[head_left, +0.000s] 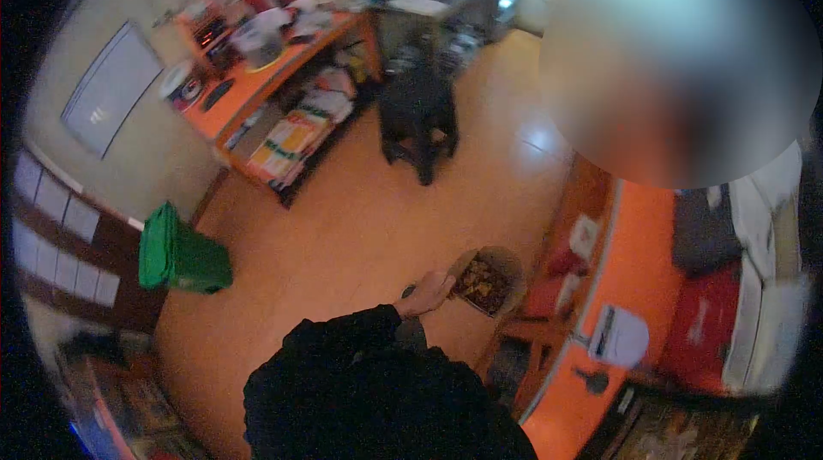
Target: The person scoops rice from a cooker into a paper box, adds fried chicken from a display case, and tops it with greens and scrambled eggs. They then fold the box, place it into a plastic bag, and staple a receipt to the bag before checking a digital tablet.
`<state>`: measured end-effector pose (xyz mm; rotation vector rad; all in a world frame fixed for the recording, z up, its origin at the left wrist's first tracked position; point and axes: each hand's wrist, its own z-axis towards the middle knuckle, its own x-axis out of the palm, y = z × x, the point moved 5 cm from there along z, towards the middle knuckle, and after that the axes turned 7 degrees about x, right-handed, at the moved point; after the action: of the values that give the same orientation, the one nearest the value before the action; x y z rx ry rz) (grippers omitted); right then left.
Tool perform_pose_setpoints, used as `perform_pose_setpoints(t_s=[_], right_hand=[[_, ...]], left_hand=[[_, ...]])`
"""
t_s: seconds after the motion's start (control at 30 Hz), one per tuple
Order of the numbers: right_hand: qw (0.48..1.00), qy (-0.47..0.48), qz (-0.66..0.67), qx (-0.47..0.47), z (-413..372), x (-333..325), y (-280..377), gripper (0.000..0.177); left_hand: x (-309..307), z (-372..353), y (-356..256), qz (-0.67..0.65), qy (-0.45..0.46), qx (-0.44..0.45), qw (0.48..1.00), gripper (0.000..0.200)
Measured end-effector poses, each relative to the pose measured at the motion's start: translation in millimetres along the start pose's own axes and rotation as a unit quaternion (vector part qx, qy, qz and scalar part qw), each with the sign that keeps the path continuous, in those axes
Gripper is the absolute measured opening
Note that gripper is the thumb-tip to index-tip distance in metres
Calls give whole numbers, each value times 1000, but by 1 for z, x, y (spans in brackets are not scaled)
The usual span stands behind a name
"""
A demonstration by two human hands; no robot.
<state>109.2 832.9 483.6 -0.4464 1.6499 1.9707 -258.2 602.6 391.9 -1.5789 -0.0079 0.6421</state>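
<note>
My left hand [429,292] reaches out from a black sleeve [343,333] in the lower middle of the head view. Its fingers are closed at the near side of a round, pale bowl [512,276]. Inside the bowl lies a heap of brown and yellowish pieces [483,282], too blurred to name. The bowl is above the floor, close to the orange counter on the right. My right hand does not show.
An orange counter [630,237] runs along the right, carrying a white paddle-shaped thing [624,336]. An orange workbench [249,83] with pots stands upper left. A green bin [180,250] stands left; a black stool-like object [418,121] stands ahead. A blurred area covers the upper right.
</note>
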Motion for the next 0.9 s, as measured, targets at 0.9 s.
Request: perform_pose_setpoints(t_s=[0.9], right_hand=[[831, 519, -123, -155, 83, 783, 525, 23]], left_hand=[[-582, 181, 259, 85, -385, -204, 896, 28]])
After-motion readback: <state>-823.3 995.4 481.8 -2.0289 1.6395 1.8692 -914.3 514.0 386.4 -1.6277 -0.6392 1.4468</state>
